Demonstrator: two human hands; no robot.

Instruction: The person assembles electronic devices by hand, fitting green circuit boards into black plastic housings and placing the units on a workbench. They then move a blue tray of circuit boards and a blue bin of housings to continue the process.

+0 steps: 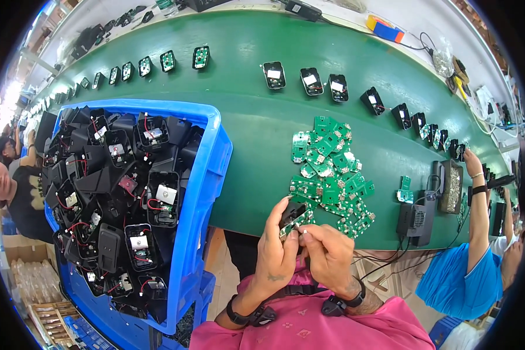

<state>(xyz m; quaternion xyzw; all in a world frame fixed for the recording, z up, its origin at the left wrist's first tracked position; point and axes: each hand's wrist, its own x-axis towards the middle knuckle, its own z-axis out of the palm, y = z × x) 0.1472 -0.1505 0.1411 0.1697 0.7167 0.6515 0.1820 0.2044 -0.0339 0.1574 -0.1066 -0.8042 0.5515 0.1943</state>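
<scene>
My left hand (273, 252) is closed round a small black plastic housing (291, 213), held just off the table's near edge. A green circuit board (285, 232) shows at the housing's near side, by my fingertips. My right hand (331, 254) meets it there, thumb and forefinger pinched together. A tiny white piece shows at those fingertips, too small to name for sure. Just beyond my hands lies a loose heap of green circuit boards (331, 189). To the left, a blue plastic crate (219, 146) is piled with black housings (108, 248), many with red wires and white connectors.
Black housings with green boards (201, 58) stand in a row at the far left, and others with white labels (311, 81) curve away right. A black box (412, 220) with cables stands right of the heap. Co-workers sit at both sides, one in a blue top (458, 284).
</scene>
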